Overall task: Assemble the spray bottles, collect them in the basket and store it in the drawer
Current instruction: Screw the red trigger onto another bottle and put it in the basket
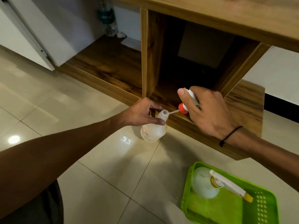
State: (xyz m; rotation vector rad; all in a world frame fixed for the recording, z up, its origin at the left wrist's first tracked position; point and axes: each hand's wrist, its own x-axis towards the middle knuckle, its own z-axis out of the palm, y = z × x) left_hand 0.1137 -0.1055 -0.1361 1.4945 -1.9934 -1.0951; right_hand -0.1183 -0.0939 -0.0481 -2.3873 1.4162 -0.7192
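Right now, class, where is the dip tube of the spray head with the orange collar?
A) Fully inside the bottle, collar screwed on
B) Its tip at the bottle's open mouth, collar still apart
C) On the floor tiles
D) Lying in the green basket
B: the right hand holds the spray head with its dip tube just reaching the mouth of the bottle, which the left hand steadies.

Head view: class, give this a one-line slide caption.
Left hand steadies a bottle while right hand feeds in the sprayer's tube; one assembled bottle lies in the green basket.
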